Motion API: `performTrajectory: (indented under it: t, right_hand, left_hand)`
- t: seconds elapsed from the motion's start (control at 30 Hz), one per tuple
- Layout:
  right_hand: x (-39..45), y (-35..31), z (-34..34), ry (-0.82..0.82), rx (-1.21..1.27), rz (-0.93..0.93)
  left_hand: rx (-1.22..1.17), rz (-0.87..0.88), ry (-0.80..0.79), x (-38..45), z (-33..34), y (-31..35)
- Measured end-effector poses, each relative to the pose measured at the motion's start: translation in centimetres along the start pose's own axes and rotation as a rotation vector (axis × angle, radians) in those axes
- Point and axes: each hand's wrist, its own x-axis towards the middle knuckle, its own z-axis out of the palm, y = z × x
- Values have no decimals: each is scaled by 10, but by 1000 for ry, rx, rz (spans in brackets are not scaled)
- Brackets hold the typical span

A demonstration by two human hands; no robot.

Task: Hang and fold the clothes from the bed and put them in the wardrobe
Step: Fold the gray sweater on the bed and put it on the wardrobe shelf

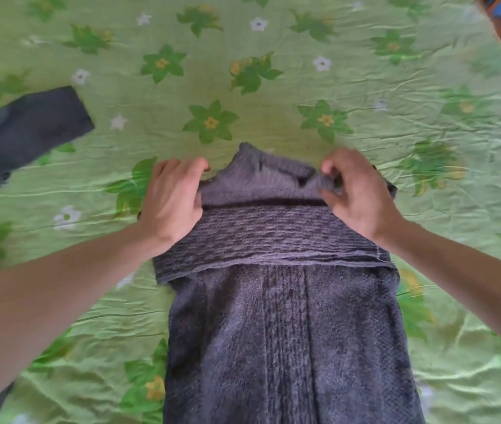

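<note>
A grey-purple knitted sweater [286, 316] lies lengthwise on the bed, its long body running from the bottom edge of the view up to the two hands. The yarn is thick and slightly fuzzy. A vertical ribbed panel runs down the middle of the body, with a fine pebbled knit on either side. Across the upper part, a band of the sweater in a coarser, basket-like weave is folded flat from side to side, just below both hands and passing under the wrists. Beyond that band the far end of the garment rises in a soft, rumpled hump between the hands.

The left hand [172, 200] rests on the left edge of that far end, fingers curled down onto the knit with the thumb toward the middle, closed on the fabric edge. The right hand [356, 194] pinches a small fold of the same end between thumb and fingertips, lifting it slightly off the bed.

Under everything lies a light green bedsheet [273, 87], thin and creased, printed with star-shaped green leaves, yellow centres and small white flowers. To the left of the left hand, well apart from it, a dark blue-grey garment [26, 123] of smoother, flat cloth lies with a squared end pointing toward the middle of the bed.
</note>
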Motion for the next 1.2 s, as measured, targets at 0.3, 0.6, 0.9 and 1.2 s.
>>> performTrajectory:
  t: [0.3, 0.6, 0.9, 1.2]
  right_hand:
    - [-97, 10, 8, -414, -340, -115]
    - [-132, -11, 27, -589, -480, -38]
    - [-141, -33, 28, -609, -435, 90]
    - [-298, -97, 35, -385, -354, 198]
  left_hand:
    - [203, 206, -266, -65, 8, -4]
    - [256, 494, -331, -99, 44, 30]
    - [180, 260, -339, -123, 40, 64]
    - [29, 196, -269, -263, 64, 108]
